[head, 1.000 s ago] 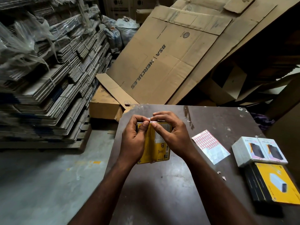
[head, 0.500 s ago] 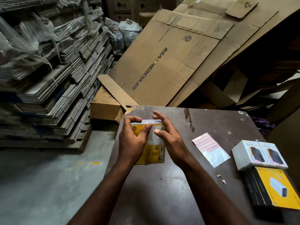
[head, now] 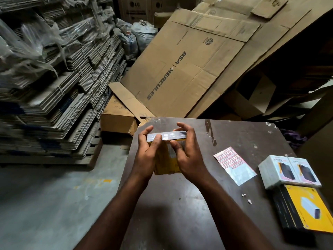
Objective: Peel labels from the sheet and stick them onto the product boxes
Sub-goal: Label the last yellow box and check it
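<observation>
Holding the yellow product box (head: 168, 164) upright, both hands present its narrow grey top side to the camera. Half a second ago the yellow face with its white panel tilted more toward the view, and the right hand's fingers were spread beside it.

The box is near the far left corner of the table (head: 180, 210), close to the left edge, with floor beyond. Whether its base touches the tabletop cannot be told. Bare tabletop separates it from the label sheet (head: 232, 164), which lies flat to the right. Two white product boxes (head: 288, 171) and a stack of yellow boxes (head: 315, 208) sit near the right edge.

Left hand (head: 146, 156): fingers curled behind the box, thumb across the top side, gripping. Right hand (head: 188, 156): fingers arched over the far edge, thumb on the yellow face, gripping.
</observation>
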### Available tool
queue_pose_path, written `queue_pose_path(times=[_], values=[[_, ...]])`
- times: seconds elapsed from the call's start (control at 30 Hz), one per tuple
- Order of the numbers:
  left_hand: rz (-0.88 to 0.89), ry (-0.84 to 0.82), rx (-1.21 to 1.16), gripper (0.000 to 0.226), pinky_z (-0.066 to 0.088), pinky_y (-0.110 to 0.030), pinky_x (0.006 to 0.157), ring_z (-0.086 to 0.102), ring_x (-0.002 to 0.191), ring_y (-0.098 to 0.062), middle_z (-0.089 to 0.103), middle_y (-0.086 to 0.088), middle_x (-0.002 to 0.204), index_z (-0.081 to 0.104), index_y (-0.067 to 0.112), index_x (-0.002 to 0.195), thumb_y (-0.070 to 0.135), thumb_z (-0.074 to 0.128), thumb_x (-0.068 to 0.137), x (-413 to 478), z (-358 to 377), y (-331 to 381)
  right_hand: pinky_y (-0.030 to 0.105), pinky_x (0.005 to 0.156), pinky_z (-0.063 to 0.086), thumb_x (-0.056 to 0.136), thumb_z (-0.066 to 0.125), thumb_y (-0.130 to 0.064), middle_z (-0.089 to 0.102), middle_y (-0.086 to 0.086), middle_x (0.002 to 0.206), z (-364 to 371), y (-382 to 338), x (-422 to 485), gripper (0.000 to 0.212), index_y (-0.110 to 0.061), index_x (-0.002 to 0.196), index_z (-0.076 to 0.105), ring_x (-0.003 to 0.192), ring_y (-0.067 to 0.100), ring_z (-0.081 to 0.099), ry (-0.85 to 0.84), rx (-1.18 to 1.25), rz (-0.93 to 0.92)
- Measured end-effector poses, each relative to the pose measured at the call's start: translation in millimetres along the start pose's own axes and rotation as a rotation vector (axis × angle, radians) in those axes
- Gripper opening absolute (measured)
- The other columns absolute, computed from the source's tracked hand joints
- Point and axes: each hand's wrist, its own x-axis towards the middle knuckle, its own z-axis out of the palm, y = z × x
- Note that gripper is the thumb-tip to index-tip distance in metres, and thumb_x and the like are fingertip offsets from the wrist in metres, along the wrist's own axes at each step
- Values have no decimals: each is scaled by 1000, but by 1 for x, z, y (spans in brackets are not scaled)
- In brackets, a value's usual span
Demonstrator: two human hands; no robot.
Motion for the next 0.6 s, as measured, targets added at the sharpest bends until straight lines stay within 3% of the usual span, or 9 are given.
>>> queue_pose_path(times=[0.17,0.33,0.43,0.5,0.6], values=[[-89,46,-101,52,50,-31,80,58,115,-21,58,-5,125,50,33,125,50,68,79,3,0,-6,34,101,51,94,55,-29,46,-3,130,0,1,-4,53,-32,141,32,124,16,50,-88,128,-2],[-51,67,-172,28,53,-43,78,60,108,-30,60,-12,119,57,39,106,40,60,78,1,5,-6,25,85,57,90,54,-44,49,-11,122,10,-8,-8,42,-37,129,40,114,12,56,42,216,103],[-16,64,-163,25,53,-38,72,63,100,-22,62,-7,116,57,37,107,35,50,83,-4,8,-5,29,80,59,87,57,-48,54,-8,115,13,-9,-6,36,-37,118,44,108,16,60,137,218,168],[2,51,-112,31,55,-35,71,63,100,-18,62,-3,118,53,32,115,38,47,85,-8,9,-5,25,76,58,85,62,-47,55,-10,111,14,-10,-6,39,-34,117,46,103,14,61,185,187,180],[11,25,-65,41,58,-34,76,63,104,-16,59,2,122,47,29,125,43,47,86,-12,9,-4,20,71,55,90,69,-35,56,-11,106,14,-12,-5,31,-32,112,48,97,12,61,225,179,220]])
